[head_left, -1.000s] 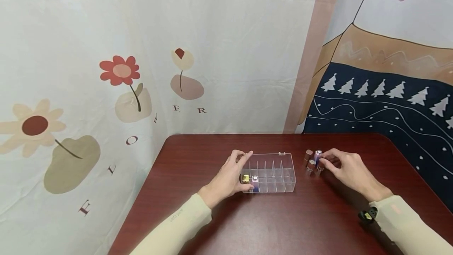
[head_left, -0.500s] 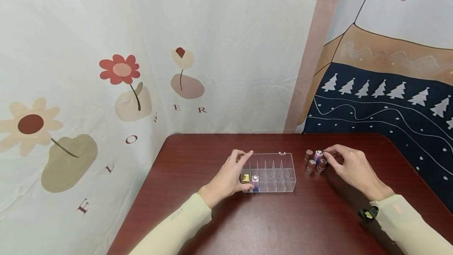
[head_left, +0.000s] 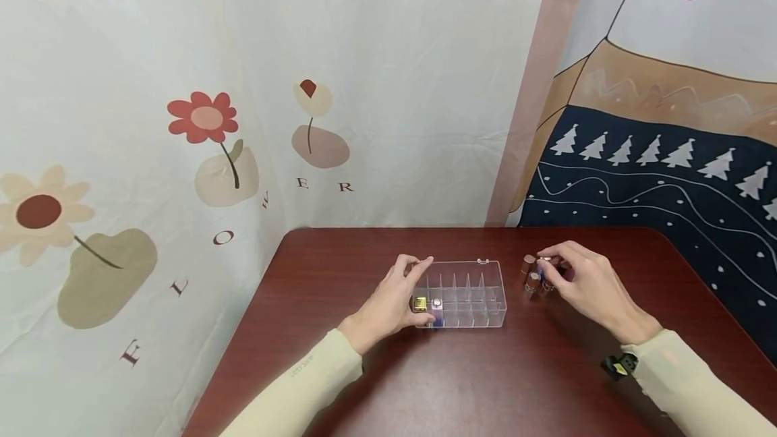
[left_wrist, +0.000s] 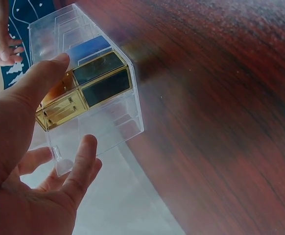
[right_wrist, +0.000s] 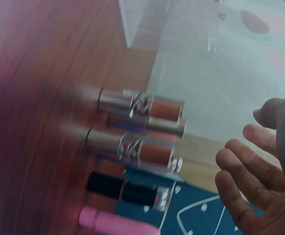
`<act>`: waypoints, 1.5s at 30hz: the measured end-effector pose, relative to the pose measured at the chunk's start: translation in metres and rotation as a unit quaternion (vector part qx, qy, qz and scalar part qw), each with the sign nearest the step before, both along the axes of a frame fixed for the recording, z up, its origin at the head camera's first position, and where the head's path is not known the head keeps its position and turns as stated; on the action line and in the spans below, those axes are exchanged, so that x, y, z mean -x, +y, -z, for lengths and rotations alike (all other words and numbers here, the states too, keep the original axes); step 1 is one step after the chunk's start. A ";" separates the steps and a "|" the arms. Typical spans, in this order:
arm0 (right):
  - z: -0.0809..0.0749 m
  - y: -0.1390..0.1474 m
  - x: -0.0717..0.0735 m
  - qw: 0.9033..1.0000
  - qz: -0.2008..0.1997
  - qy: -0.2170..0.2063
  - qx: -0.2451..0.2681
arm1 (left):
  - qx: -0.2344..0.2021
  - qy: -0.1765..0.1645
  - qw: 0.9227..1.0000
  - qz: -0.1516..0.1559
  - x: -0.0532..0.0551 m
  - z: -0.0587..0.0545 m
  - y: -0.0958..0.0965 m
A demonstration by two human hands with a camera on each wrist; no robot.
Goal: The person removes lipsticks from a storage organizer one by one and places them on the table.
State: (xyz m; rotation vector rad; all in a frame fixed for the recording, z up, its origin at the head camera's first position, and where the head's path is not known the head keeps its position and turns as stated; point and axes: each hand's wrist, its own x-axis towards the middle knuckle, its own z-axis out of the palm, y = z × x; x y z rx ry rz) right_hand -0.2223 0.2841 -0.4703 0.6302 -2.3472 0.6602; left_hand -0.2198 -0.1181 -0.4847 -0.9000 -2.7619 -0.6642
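Note:
In the head view my left hand grips the left end of a clear compartment box, thumb at the front. A gold-topped lipstick and a purple-blue lipstick stand in its front left compartments. The left wrist view shows the gold and dark lipstick through the plastic. My right hand hovers over a cluster of lipsticks, partly hiding them. From the right wrist, its fingers look apart from two brown-capped tubes, a black tube and a pink tube.
A dark red wooden table carries everything. Behind it hang a pale flower-printed cloth and a dark blue tree-printed cloth. The box's clear lid stands raised at the back.
My right hand has shifted a little left and up, over the lipstick cluster, and now covers more of the purple one. The left hand stays on the box.

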 end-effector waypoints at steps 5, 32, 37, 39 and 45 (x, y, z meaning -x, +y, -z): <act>-0.001 -0.015 -0.002 1.000 -0.026 -0.006 -0.008 | -0.003 -0.007 1.000 0.003 -0.001 -0.001 -0.001; 0.001 -0.091 -0.006 0.989 -0.130 -0.038 -0.057 | 0.006 -0.005 1.000 0.027 0.006 -0.008 -0.004; 0.002 -0.106 -0.007 0.984 -0.157 -0.049 -0.062 | 0.007 -0.003 1.000 0.023 0.006 -0.009 -0.004; 0.003 -0.111 -0.007 0.983 -0.166 -0.049 -0.068 | 0.009 -0.001 1.000 0.021 0.006 -0.010 -0.004; 0.007 -0.127 -0.006 0.976 -0.193 -0.061 -0.078 | 0.013 -0.007 1.000 0.019 0.004 -0.012 -0.003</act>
